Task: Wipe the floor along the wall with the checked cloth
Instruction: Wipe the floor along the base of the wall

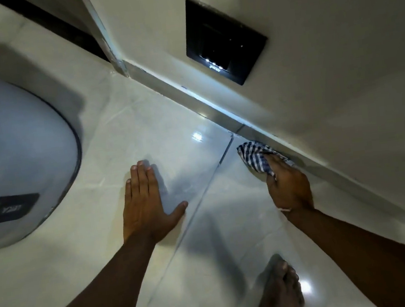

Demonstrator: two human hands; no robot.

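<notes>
A blue-and-white checked cloth (255,155) lies bunched on the glossy pale floor tiles (168,137), right against the grey skirting (216,111) at the foot of the wall. My right hand (288,186) grips the cloth's near end and presses it to the floor beside the skirting. My left hand (146,204) rests flat on the tiles to the left of a grout line (210,178), fingers spread, holding nothing.
A large rounded white appliance (17,162) with a dark label stands at the left. A black switch plate (225,40) with small lights is set low in the wall. A metal door-frame edge (103,35) meets the skirting. My bare foot (281,289) is on the tiles near the bottom.
</notes>
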